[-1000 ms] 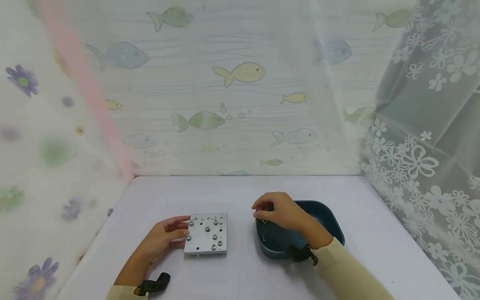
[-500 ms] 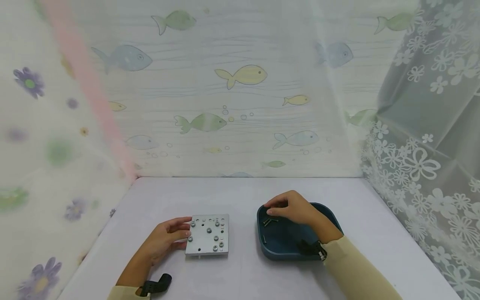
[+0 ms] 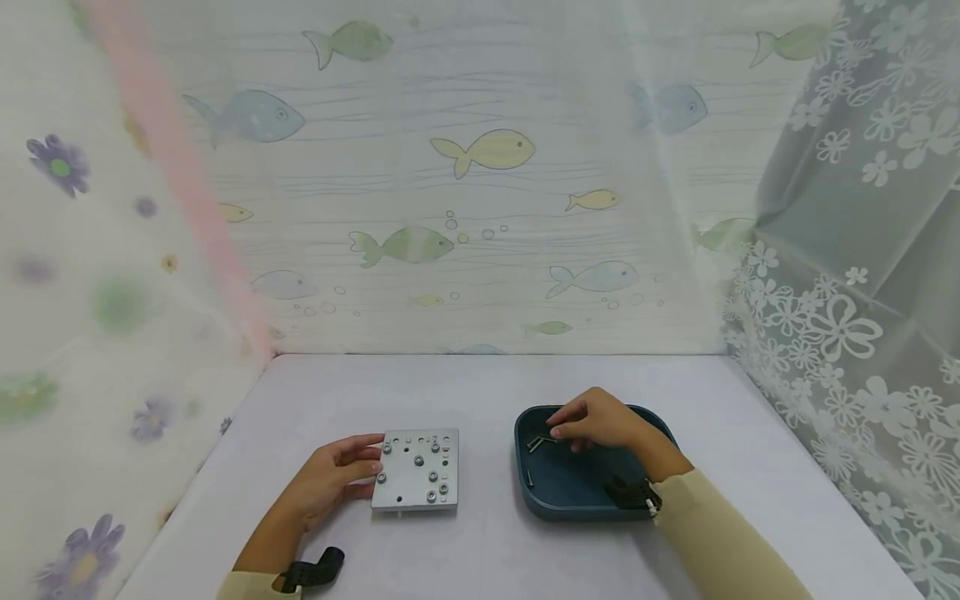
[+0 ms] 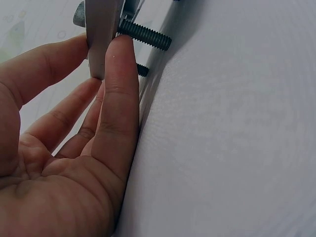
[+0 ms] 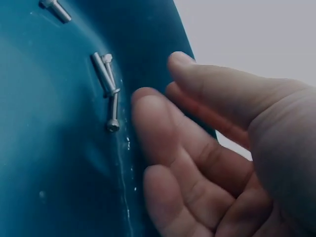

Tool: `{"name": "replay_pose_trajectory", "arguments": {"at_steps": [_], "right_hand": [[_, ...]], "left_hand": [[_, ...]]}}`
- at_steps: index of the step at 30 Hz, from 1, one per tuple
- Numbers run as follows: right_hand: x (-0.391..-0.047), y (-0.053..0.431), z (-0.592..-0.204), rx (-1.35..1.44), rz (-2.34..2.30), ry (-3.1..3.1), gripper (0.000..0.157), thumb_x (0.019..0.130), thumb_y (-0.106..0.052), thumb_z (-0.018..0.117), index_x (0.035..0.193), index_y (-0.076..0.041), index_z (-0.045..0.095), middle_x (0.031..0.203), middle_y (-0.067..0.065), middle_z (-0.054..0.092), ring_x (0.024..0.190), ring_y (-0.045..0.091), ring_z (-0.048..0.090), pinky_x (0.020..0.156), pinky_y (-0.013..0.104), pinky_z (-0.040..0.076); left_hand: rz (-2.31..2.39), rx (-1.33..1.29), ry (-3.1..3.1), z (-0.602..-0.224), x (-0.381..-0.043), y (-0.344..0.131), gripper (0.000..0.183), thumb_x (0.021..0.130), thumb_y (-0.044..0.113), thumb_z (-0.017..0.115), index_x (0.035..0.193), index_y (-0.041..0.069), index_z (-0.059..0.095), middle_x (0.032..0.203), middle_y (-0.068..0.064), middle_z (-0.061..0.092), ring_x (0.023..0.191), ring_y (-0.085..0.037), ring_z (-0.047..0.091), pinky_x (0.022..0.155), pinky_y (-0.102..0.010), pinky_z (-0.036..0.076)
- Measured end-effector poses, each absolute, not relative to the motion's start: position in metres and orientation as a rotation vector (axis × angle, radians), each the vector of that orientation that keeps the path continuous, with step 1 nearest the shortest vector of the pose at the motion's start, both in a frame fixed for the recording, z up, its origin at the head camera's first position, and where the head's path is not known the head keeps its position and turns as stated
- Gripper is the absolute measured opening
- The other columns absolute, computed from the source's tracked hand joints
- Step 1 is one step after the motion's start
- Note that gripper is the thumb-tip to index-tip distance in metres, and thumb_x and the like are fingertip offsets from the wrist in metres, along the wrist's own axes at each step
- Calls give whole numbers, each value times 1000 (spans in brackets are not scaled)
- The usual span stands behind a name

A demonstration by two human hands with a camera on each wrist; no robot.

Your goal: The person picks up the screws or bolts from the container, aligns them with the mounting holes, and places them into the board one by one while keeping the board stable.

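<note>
My left hand [image 3: 330, 479] holds a square metal plate [image 3: 412, 485] by its left edge. Several socket head screws sit in the plate's holes. In the left wrist view, thumb and fingers lie on both faces of the plate, and a threaded screw shank [image 4: 148, 35] sticks out beside a fingertip. My right hand [image 3: 603, 423] is over the dark blue tray [image 3: 573, 510], its fingers bent loosely with a gap to the thumb and nothing between them. In the right wrist view, a few loose screws [image 5: 113, 111] lie close to its fingertips, apart from them.
One more screw [image 5: 60, 14] lies apart in the tray, near its wall. The white table [image 3: 483, 567] carries both plate and tray. Fish-patterned cloth [image 3: 480, 192] hangs behind, with flowered cloth on the left and a lace curtain [image 3: 840, 333] on the right.
My right hand has moved from the tray's left rim rightward and down into the tray, uncovering the loose screws. The left hand and plate stay put; the head view shifted slightly.
</note>
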State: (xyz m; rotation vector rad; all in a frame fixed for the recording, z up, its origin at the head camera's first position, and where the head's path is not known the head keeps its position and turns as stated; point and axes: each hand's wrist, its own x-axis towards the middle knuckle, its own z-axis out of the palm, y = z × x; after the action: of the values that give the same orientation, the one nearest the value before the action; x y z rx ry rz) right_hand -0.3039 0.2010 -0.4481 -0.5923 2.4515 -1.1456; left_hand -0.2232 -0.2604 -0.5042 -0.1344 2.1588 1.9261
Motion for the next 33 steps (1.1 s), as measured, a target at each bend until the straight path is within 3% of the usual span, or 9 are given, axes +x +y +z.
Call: {"name": "replay_pose_trajectory", "arguments": {"at_steps": [9,16,33], "right_hand": [[-308,206,-453,-527,-1118,2423,27,94,-24,77,117,-9,79,91,3,79,64,18,72,57,29,57],[-306,203,-454,-505,-1003,2455,24,93,-22,79,114,-11,80,79,4,78,52,12,64,51,26,55],[-305,191,-458,-499,-910,2543,12,90,-19,82,101,-14,83,72,-2,75,54,13,66,52,28,56]], "left_hand": [[1920,-148,2160,-504,-224,-260,66,87,20,84,147,14,58,138,-16,61,111,-25,68,85,-39,64],[1922,-154,2166,-504,-223,-260,64,90,18,82,148,12,57,139,-17,60,110,-23,68,85,-38,64],[1920,-153,2159,-502,-223,-260,64,88,18,83,147,14,58,138,-16,61,110,-24,69,85,-38,64]]}}
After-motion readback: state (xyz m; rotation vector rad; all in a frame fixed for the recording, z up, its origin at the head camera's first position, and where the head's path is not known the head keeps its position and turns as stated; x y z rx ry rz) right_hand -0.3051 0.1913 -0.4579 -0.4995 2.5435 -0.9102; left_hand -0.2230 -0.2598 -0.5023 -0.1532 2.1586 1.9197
